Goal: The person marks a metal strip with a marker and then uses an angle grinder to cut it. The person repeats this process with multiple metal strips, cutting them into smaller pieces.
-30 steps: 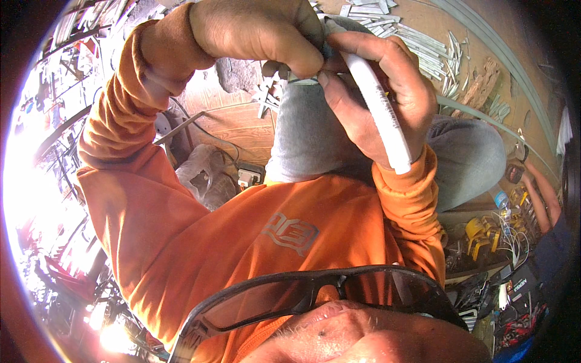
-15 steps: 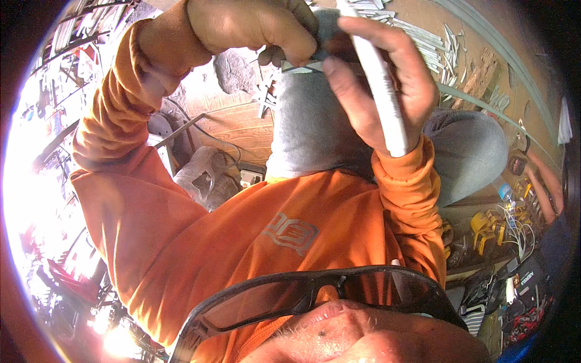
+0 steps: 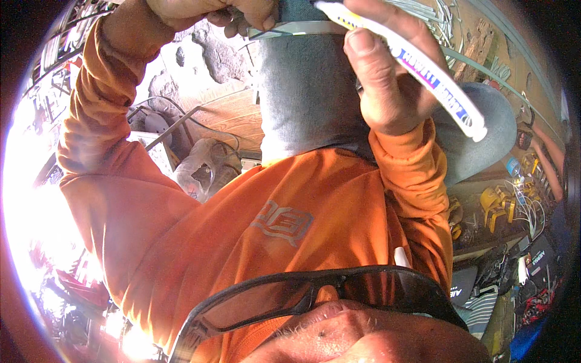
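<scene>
From where I stand, the orange shirt is largest, then the grey trouser leg. The right hand grips a white marker. The left hand pinches one end of a thin pale strip, which crosses over the leg, near the marker's tip.

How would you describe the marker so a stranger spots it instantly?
Follow the orange sleeve of the right arm up to the right hand. The white marker slants across that hand; unlike the narrow pale strip at the left hand, it is thick, rounded and printed in colour.
</scene>
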{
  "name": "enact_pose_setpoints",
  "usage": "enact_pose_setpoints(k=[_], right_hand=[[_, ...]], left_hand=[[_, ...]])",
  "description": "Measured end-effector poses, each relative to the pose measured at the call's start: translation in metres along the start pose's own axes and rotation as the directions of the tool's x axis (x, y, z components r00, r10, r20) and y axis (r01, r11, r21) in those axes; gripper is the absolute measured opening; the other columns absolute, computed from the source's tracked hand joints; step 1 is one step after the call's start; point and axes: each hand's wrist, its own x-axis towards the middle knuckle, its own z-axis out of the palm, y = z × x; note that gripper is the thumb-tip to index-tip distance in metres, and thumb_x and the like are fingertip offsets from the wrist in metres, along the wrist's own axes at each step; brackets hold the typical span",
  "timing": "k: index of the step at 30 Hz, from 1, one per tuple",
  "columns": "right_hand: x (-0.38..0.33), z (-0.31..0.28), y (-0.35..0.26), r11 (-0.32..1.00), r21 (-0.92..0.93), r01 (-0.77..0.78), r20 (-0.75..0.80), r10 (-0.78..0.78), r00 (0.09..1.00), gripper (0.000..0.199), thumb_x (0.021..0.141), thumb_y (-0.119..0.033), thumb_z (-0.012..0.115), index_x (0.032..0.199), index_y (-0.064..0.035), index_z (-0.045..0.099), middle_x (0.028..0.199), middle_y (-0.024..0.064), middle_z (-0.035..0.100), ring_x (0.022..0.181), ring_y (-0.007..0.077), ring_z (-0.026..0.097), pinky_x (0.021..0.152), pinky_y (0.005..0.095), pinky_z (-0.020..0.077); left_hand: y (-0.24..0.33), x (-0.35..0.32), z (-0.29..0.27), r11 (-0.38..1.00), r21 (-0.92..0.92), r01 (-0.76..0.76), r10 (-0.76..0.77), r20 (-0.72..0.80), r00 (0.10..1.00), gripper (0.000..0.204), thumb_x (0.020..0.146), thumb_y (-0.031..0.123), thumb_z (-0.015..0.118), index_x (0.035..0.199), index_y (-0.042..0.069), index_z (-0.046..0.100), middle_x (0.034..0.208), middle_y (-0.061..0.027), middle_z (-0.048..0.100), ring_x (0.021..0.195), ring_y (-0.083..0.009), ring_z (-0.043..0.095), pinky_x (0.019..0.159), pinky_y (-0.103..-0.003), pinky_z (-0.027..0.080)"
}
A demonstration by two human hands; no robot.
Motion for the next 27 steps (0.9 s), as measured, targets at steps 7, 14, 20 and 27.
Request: enact_pose_setpoints(k=[7, 14, 20, 27], right_hand=[[-0.039, 0.002, -0.008, 0.929, 0.174, -0.327, 0.061, 0.321, 0.945, 0.023, 0.092, -0.003, 0.068, 0.111, 0.0036, 0.057, 0.086, 0.0068, 0.067, 0.076, 0.008, 0.061, 0.07, 0.0209, 0.0499], [-0.045, 0.003, -0.003, 0.911, 0.126, -0.393, 0.049, 0.389, 0.92, 0.023, 0.092, -0.005, 0.069, 0.111, 0.003, 0.058, 0.088, 0.0063, 0.067, 0.074, 0.0078, 0.061, 0.069, 0.021, 0.0497], [-0.051, 0.003, 0.005, 0.933, 0.115, -0.342, -0.017, 0.346, 0.938, 0.026, 0.093, -0.006, 0.068, 0.114, 0.0035, 0.057, 0.092, 0.0107, 0.069, 0.076, 0.0098, 0.063, 0.07, 0.022, 0.0513], [-0.05, -0.004, 0.011, 0.897, 0.193, -0.398, -0.011, 0.408, 0.913, 0.03, 0.094, -0.01, 0.067, 0.118, 0.0037, 0.055, 0.093, 0.0135, 0.07, 0.077, 0.0129, 0.066, 0.07, 0.0229, 0.053]], left_hand=[[0.002, -0.001, 0.0, 0.997, 0.072, -0.009, 0.014, -0.062, 0.998, 0.018, 0.078, 0.013, 0.073, 0.088, -0.002, 0.076, 0.074, -0.0064, 0.071, 0.065, -0.0126, 0.065, 0.061, -0.023, 0.051], [-0.008, 0.005, -0.003, 0.997, -0.021, -0.069, 0.068, -0.006, 0.998, 0.016, 0.079, 0.012, 0.073, 0.087, -0.001, 0.076, 0.071, -0.0057, 0.07, 0.063, -0.0116, 0.064, 0.06, -0.022, 0.049], [-0.009, 0.009, -0.004, 0.991, -0.055, -0.119, 0.121, 0.029, 0.992, 0.016, 0.079, 0.011, 0.074, 0.088, -0.002, 0.076, 0.073, -0.007, 0.071, 0.065, -0.0121, 0.065, 0.061, -0.023, 0.05], [-0.011, 0.009, -0.005, 0.99, -0.086, -0.114, 0.115, 0.01, 0.993, 0.016, 0.079, 0.011, 0.074, 0.088, -0.002, 0.076, 0.073, -0.0069, 0.071, 0.065, -0.0125, 0.065, 0.061, -0.024, 0.051]])
